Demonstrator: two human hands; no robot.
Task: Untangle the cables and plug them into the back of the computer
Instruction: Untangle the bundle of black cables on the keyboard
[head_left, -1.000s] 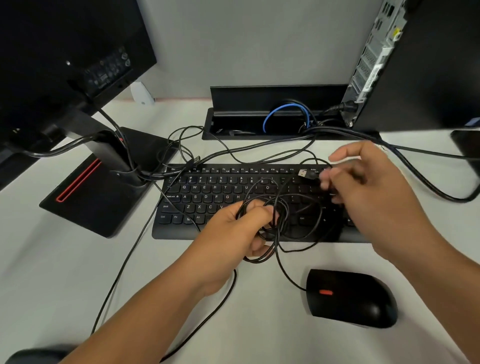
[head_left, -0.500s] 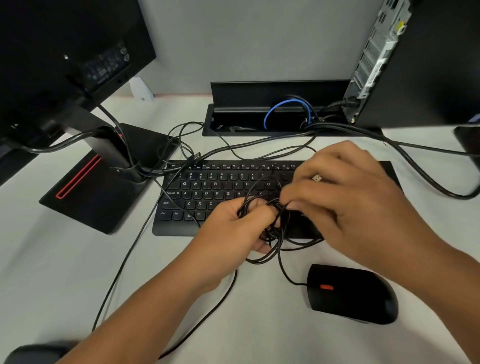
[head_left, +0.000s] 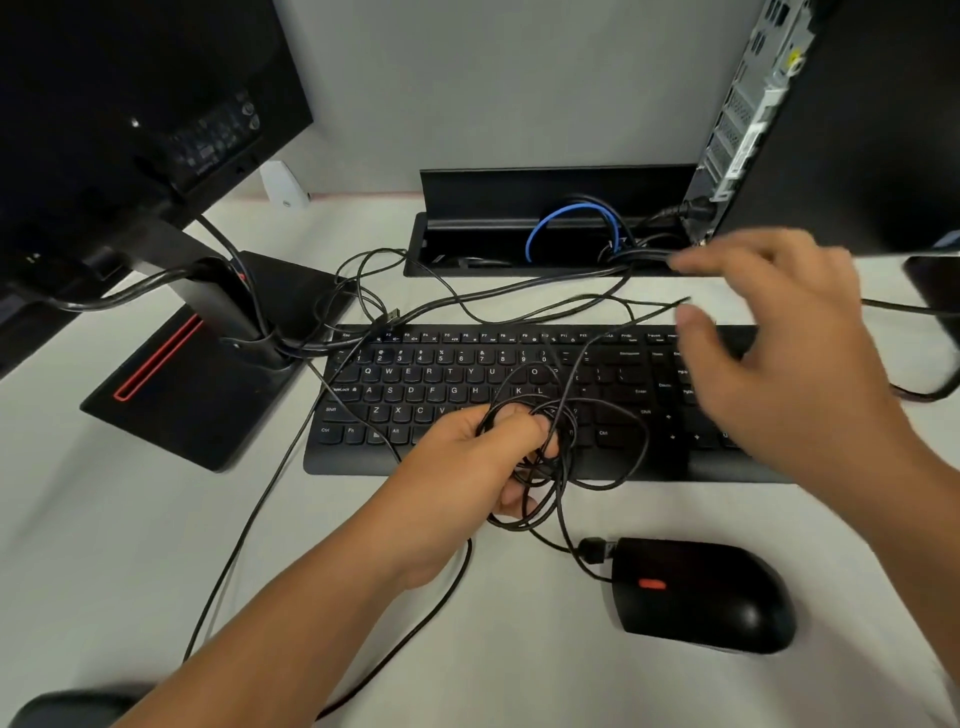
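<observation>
While the left hand (head_left: 470, 470) rests at the front edge of the keyboard (head_left: 441, 395), its fingers (head_left: 519, 423) are curled tight around a messy bunch of thin black cables (head_left: 571, 457). The loops stick out past the fist, toward 3 o'clock, and lie over the keys. One thin cable runs from the bunch up toward 1 o'clock, to the right hand (head_left: 779, 364).

The right hand is up over the right end of the keyboard. It is blurry. Its fingers are bent a little and spread apart, and the thumb (head_left: 693, 319) sits close under the pointing finger. The thin cable ends right by that gap, but I cannot tell if the hand pinches it or has let it go.

A black mouse (head_left: 701, 592) with an orange wheel lies on the white desk (head_left: 156, 545) at 5 o'clock from the left hand. A small black plug (head_left: 595, 550) lies just beside its front end. Another plug (head_left: 390, 315) lies loose just behind the keyboard, at 11 o'clock from the left hand.

The computer (head_left: 857, 130) stands at 1 o'clock with its back panel of ports facing in. A thick black cord is plugged in low on it. At 12 o'clock an open cable box (head_left: 550, 192) is sunk in the desk, with a blue cable (head_left: 561, 218) looped inside. The monitor (head_left: 130, 104) stands at 10 o'clock on a black base (head_left: 218, 395) with a red line. A gray wall (head_left: 493, 78) is behind it all.
</observation>
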